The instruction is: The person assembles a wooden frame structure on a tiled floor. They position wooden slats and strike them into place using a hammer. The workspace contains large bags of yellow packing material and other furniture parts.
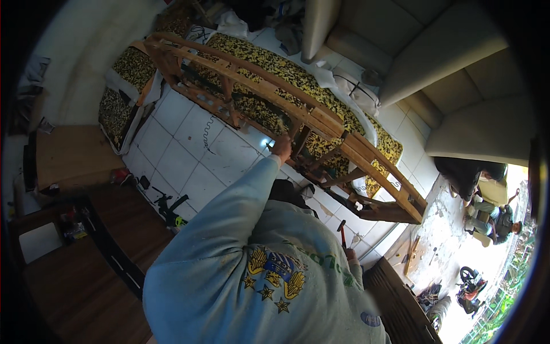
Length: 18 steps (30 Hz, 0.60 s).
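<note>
A long bare wooden furniture frame (326, 127) stands slantwise across the tiled floor in front of me. My left hand (282, 148) reaches out to it, fingers closed on a piece of wood near the middle of its near side. A small dark tip beside those fingers is too unclear to name. Lower down on the right, my right hand (350, 255) is closed round the red handle of a hammer (342, 232), its head pointing up, apart from the frame. My body hides part of the right arm.
Yellow-and-black patterned upholstery (258, 54) lies behind the frame. A zigzag spring (207, 135) is on the tiles, with a black-and-green tool (172, 211) to the left. Beige sofas (452, 80) stand far right, a brown wooden cabinet (74, 269) near left. Outside, a person (501, 221) sits near a motorcycle (470, 281).
</note>
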Motion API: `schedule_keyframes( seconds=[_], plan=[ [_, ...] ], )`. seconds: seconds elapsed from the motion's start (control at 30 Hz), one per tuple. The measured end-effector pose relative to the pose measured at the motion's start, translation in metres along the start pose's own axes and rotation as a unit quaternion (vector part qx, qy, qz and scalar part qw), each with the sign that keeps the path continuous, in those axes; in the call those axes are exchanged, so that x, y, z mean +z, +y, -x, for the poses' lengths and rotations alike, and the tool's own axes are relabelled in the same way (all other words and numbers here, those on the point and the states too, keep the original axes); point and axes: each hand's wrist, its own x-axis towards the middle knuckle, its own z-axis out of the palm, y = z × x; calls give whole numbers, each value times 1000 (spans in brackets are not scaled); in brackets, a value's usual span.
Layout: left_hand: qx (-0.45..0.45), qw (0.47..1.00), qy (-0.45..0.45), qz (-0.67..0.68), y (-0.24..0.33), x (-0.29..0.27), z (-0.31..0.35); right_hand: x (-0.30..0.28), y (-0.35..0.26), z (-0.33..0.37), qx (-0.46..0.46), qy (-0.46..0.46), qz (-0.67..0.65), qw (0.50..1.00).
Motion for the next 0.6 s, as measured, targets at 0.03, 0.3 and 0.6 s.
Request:
schedule_keyframes(
  seconds=[0.03,0.3,0.6],
  plan=[
    [-24,996,9,88,-3,-15,-2,5,-19,3,-7,-2,-7,1000],
    [22,999,-27,-16,1,-133,-36,68,-142,43,-28,16,20,999],
    [82,822,-521,-215,-32,-130,-36,208,-249,123,-288,27,-38,957]
  ],
)
